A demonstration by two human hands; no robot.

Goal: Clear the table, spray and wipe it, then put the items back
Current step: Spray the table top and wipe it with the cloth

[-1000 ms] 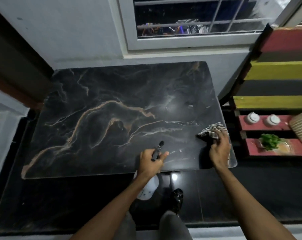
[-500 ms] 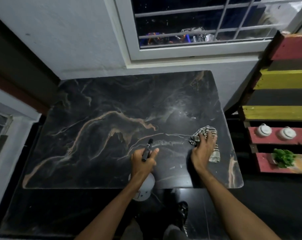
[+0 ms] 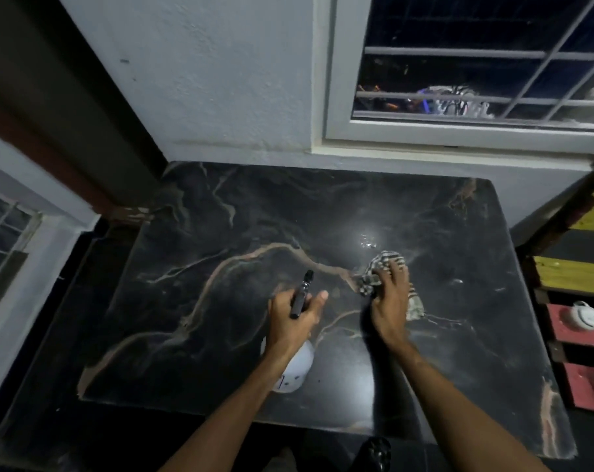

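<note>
The left hand [image 3: 293, 318] reaches over the desk's [image 3: 200, 321] near edge, its grip wrapped around a white spray bottle [image 3: 293, 367], nozzle pointing to the far edge. The right hand [image 3: 390, 301] presses flat on a checked cloth [image 3: 387, 267] mid-desk, toward the right edge; dark marble lies bare around both.

- Both bare forearms reach forward and slightly inward from the bottom of the view.
- The left hand [image 3: 293, 321] is curled in a closed grip around what it holds, thumb stretched out to the right, knuckles up.
- The right hand [image 3: 389, 301] lies palm down, fingers [image 3: 396, 270] spread and pressing flat, wrist straight and low.
</note>
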